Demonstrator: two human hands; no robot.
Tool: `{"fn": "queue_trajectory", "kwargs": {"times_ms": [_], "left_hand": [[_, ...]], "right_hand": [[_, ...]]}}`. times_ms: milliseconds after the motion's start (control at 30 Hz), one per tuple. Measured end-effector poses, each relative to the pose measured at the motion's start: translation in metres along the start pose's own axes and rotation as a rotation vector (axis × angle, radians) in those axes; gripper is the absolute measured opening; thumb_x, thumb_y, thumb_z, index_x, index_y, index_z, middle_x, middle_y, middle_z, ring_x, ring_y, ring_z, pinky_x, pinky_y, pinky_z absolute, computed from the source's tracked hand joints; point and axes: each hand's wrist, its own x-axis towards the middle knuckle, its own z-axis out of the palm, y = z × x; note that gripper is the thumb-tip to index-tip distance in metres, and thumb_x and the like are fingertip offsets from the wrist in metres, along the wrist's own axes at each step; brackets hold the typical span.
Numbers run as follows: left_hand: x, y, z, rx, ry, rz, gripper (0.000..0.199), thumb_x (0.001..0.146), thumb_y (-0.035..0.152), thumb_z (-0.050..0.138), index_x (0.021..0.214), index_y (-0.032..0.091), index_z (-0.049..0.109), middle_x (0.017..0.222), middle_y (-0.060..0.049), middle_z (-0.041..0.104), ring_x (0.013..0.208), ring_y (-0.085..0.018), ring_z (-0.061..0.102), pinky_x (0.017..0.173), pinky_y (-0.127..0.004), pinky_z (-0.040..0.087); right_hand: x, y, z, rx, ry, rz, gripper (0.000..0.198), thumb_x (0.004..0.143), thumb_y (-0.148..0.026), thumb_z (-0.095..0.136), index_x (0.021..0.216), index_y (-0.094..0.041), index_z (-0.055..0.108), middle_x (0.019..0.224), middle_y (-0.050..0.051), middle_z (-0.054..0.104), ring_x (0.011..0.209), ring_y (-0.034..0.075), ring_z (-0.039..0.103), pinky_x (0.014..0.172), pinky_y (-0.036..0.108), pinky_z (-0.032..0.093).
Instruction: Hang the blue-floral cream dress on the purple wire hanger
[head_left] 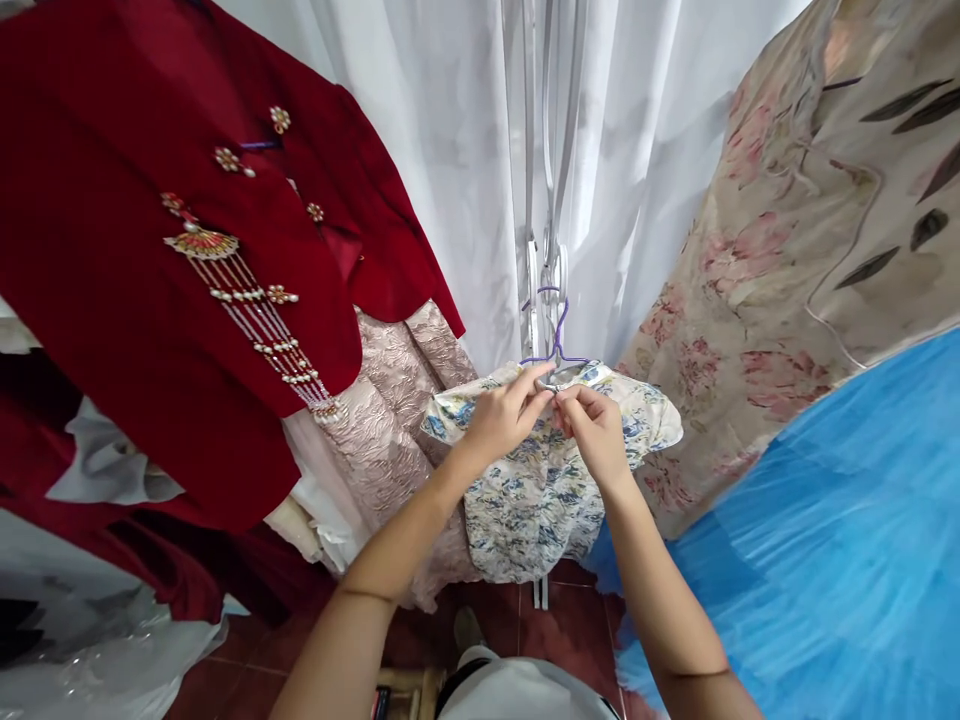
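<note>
A small short-sleeved floral top [532, 500], cream with blue and yellow print, hangs on a purple hanger [559, 335] in the middle of the view. Both my hands are at its neckline. My left hand [504, 415] pinches the collar edge from the left, thumb and fingers together. From the right, my right hand [595, 425] has its fingertips closed on the same front neck edge, close to the left fingertips. Whatever small fastening may lie between the fingertips is hidden. The top hangs upright, its sleeves spread to both sides.
Left hangs a dark red jacket [300, 250] with beaded brooches, beside a pink textured garment [397, 400]. A beige floral garment [697, 370] and blue tulle [840, 540] are on the right. Behind are a white curtain [442, 150] and white metal stand [531, 200]. Red tiles [555, 630] cover the floor.
</note>
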Motion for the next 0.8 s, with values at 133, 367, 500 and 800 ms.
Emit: {"fn": "queue_trajectory", "kwargs": {"times_ms": [133,367,500,800], "left_hand": [[0.018,0.004,-0.004,0.160,-0.050,0.097,0.025,0.102,0.029,0.048,0.091,0.020,0.069,0.070,-0.001,0.064,0.062,-0.015,0.057,0.061,-0.026,0.039],[0.020,0.005,-0.034,0.042,0.266,-0.026,0.023,0.101,0.032,0.053,0.091,0.018,0.068,0.069,0.001,0.063,0.063,-0.013,0.058,0.062,-0.023,0.041],[0.004,-0.035,-0.070,-0.049,0.387,-0.204,0.018,0.094,0.032,0.064,0.085,0.017,0.068,0.074,0.000,0.065,0.070,-0.014,0.059,0.067,-0.023,0.042],[-0.073,-0.104,-0.067,-0.752,0.977,-0.638,0.030,0.085,0.038,0.076,0.079,0.017,0.055,0.071,0.003,0.058,0.063,-0.009,0.055,0.064,-0.020,0.045]], "right_hand": [[0.006,0.004,-0.001,-0.030,0.008,0.017,0.027,0.084,-0.041,0.063,0.069,-0.019,0.057,0.053,-0.005,0.046,0.049,0.009,0.037,0.048,0.024,0.029],[-0.020,0.045,0.010,-0.091,0.031,0.096,0.029,0.077,-0.043,0.061,0.063,-0.021,0.049,0.053,-0.006,0.042,0.050,0.009,0.034,0.048,0.023,0.028],[-0.051,0.067,0.009,-0.155,-0.061,0.148,0.027,0.080,-0.041,0.058,0.064,-0.020,0.053,0.054,-0.005,0.042,0.051,0.010,0.037,0.050,0.025,0.028],[-0.083,0.084,0.024,-0.204,-0.271,0.185,0.025,0.083,-0.037,0.057,0.064,-0.022,0.050,0.053,-0.006,0.045,0.050,0.012,0.043,0.052,0.025,0.032]]}}
